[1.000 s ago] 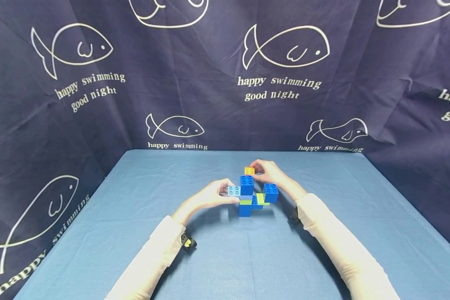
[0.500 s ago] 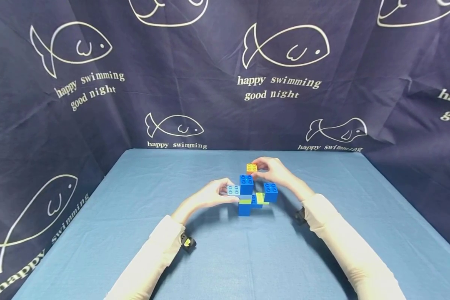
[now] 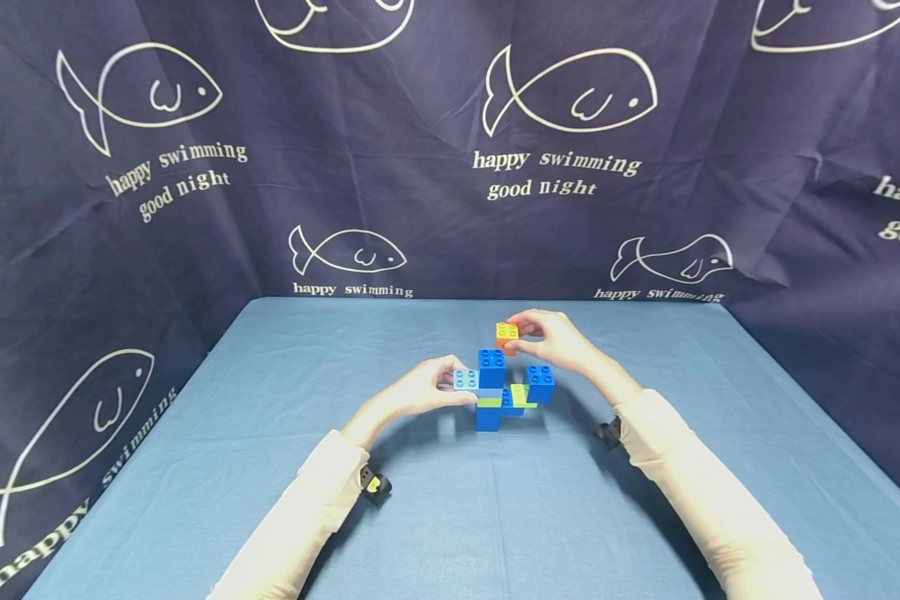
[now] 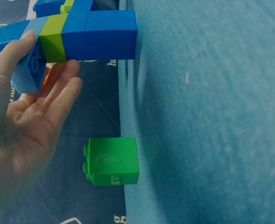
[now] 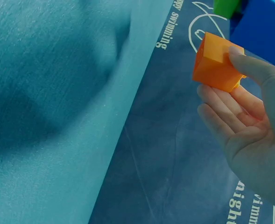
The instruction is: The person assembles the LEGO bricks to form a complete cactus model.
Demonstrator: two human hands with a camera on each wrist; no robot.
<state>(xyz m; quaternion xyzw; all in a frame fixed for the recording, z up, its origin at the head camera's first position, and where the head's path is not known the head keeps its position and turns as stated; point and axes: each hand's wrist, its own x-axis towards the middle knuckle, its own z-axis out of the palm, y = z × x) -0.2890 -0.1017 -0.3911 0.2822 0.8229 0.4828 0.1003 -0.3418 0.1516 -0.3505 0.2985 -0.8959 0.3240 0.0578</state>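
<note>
A joined structure of blue, light blue and lime toy building bricks (image 3: 487, 417) stands upright on the table. My left hand (image 3: 423, 386) grips it from the left, thumb on the light blue brick (image 4: 29, 74) that juts out of its side. Behind the structure and just above it, my right hand (image 3: 558, 340) pinches an orange brick (image 5: 216, 63) between thumb and fingers. That orange brick is apart from the structure, studs up in the head view. In the left wrist view a green brick (image 4: 113, 161) sits on the table near the left hand; the head view does not show it.
Blue cloth covers the table (image 3: 442, 517). A dark curtain (image 3: 450, 242) with white fish drawings hangs behind it and along its sides. Black wrist cameras are strapped below both sleeves. At the structure's right a blue brick (image 3: 541, 383) stands on a lime piece.
My right hand has lifted the orange brick and drawn it slightly right and away from the structure. The left hand and the structure have stayed in place.
</note>
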